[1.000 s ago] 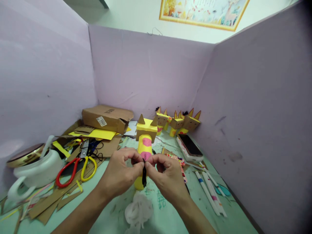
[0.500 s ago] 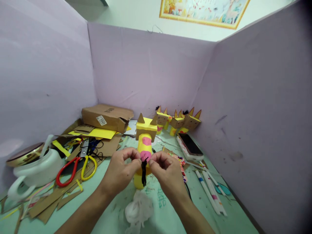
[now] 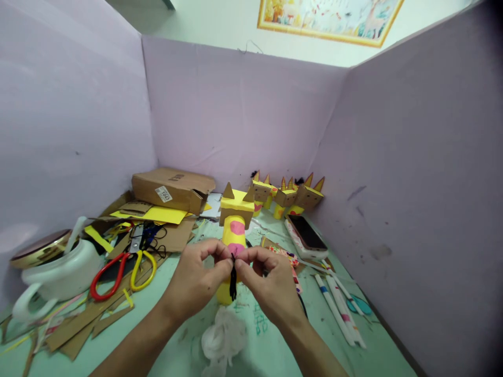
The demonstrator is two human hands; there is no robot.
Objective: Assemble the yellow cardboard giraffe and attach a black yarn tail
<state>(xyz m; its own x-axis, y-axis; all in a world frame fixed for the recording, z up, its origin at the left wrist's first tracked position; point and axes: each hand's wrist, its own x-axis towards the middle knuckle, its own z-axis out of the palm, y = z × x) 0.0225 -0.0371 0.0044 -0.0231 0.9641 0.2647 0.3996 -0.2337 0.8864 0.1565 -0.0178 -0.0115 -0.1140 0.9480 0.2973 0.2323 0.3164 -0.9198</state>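
Before me stands a yellow paper animal figure [image 3: 233,228] with pink spots, a boxy cardboard head and two pointed ears. A small tassel of black yarn [image 3: 233,285] hangs down at its near end. My left hand [image 3: 202,275] pinches the top of the tassel between thumb and forefinger. From the other side, my right hand [image 3: 265,277] pinches at the same spot, its fingertips almost touching the left ones. The fingers hide the tassel's knot and part of the figure's body. A crumpled white tissue [image 3: 223,337] lies just below the hands.
Red-and-yellow-handled scissors [image 3: 135,262] lie at left on cardboard scraps, beside a white pot [image 3: 65,269]. Behind is a cardboard box [image 3: 173,188]. Similar yellow figures [image 3: 285,196] stand at the back right, near a phone [image 3: 306,233] and white markers [image 3: 341,309]. Lilac partitions enclose the table.
My hands have come closer together at the top of the tassel, their fingertips now nearly meeting. The tassel has shifted slightly to the right; the figure has barely moved.
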